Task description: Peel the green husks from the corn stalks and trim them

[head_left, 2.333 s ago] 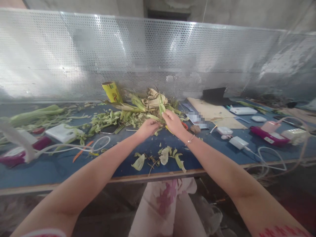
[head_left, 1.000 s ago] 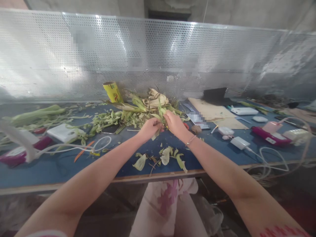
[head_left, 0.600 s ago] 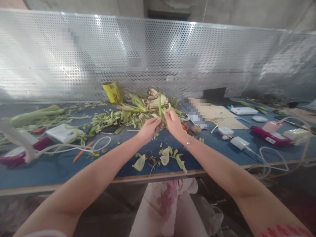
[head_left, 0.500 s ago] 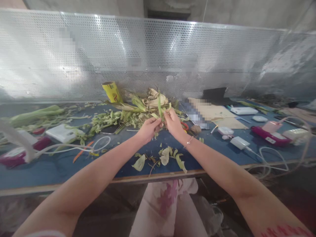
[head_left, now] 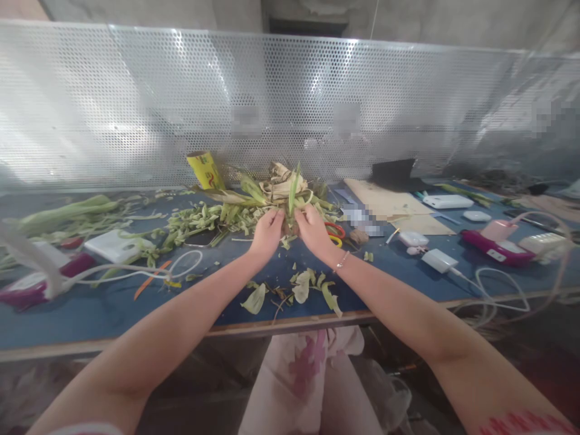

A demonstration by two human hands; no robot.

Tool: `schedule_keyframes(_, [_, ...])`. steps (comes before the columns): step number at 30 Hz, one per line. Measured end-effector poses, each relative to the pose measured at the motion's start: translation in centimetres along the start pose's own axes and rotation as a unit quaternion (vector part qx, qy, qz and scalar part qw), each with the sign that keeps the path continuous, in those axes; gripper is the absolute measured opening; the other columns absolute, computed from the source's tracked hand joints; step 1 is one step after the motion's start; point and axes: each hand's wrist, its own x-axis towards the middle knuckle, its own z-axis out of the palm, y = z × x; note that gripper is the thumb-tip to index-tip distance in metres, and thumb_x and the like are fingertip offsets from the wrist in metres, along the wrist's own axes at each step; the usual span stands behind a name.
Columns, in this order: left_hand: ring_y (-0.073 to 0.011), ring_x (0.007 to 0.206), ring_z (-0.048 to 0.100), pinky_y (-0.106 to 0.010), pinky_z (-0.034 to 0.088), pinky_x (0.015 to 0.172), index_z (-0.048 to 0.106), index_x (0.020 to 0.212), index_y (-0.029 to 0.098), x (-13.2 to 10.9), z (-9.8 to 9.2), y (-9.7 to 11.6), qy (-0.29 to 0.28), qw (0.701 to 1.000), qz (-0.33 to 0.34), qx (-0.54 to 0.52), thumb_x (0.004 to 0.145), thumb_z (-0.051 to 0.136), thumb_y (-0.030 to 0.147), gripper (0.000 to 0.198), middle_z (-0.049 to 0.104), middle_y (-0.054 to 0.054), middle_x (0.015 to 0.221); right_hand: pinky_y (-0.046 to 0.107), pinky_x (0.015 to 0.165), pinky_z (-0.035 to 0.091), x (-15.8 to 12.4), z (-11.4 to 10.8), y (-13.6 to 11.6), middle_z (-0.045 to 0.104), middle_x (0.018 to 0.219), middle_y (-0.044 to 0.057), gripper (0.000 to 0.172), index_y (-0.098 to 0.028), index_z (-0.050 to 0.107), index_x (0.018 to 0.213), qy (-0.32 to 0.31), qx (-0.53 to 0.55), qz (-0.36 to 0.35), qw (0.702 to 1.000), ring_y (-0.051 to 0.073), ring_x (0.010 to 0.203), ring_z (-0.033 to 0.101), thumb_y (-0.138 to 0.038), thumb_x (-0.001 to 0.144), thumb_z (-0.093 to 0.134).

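Observation:
Over the middle of the blue table (head_left: 226, 284), my left hand (head_left: 267, 234) and my right hand (head_left: 313, 229) face each other with a small gap between them. A narrow green leaf (head_left: 293, 188) stands up from between the hands. Both hands are closed, thumbs on top, pinching the leaf low down; its lower end is partly hidden by the fingers. Just behind lies a heap of green leaf pieces (head_left: 247, 219) and dry husks (head_left: 283, 178). Red and yellow scissor-like handles (head_left: 335, 240) show beside my right hand.
Loose leaf scraps (head_left: 301, 287) lie near the front edge. A yellow tube (head_left: 206, 169) leans at the back before a perforated metal screen (head_left: 181, 109). White chargers (head_left: 439, 261) with cables and a purple power strip (head_left: 496, 249) are right; a white box (head_left: 115, 243) and long stalks (head_left: 77, 211) are left.
My hands have drawn slightly apart and turned, and the left has lifted a little. The leaf between them now stands more upright, and the red and yellow handles show more.

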Motion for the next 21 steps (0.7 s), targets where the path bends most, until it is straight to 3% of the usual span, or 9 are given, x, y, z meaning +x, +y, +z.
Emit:
schedule_keyframes(3, [-0.0071,0.044,0.041,-0.021,0.03,0.046,0.041,0.054,0.017,-0.4,0.0,0.3,0.029,0.991,0.048,0.118,0.084,0.043,0.038,0.037,0.046,0.002,0.045,0.026,0.051,0.032,0.0,0.3,0.1,0.039,0.054,-0.004,0.022,-0.022,0.035,0.065,-0.01,0.017,0.016,1.0,0.011,0.05,0.042,-0.029,0.084,0.041])
schedule_keyframes(6, [-0.0079,0.043,0.041,-0.021,0.03,0.047,0.037,0.056,0.018,-0.9,0.2,0.9,0.054,0.985,0.055,0.156,0.087,0.039,0.034,0.034,0.043,0.003,0.043,0.025,0.049,0.031,-0.1,0.6,0.2,0.036,0.054,-0.004,0.024,-0.022,0.032,0.064,0.0,0.04,-0.003,0.999,0.011,0.05,0.039,-0.03,0.084,0.041])
schedule_keyframes(15, [-0.0073,0.045,0.036,-0.021,0.028,0.047,0.034,0.063,0.02,-0.7,0.4,-0.6,0.108,0.976,0.124,0.141,0.087,0.037,0.038,0.03,0.035,0.005,0.048,0.024,0.046,0.027,-0.6,1.2,-0.3,0.029,0.054,-0.006,0.027,-0.022,0.03,0.066,0.011,0.104,-0.008,0.995,0.009,0.047,0.031,-0.037,0.087,0.04])
schedule_keyframes(21, [-0.0066,0.043,0.036,-0.021,0.03,0.044,0.035,0.064,0.02,-0.7,0.6,-0.3,0.122,0.98,0.12,0.1,0.086,0.038,0.039,0.03,0.034,0.005,0.05,0.023,0.047,0.029,-0.6,1.2,-0.6,0.029,0.056,-0.006,0.03,-0.022,0.03,0.067,0.021,0.138,-0.008,0.99,0.009,0.048,0.032,-0.041,0.087,0.039])
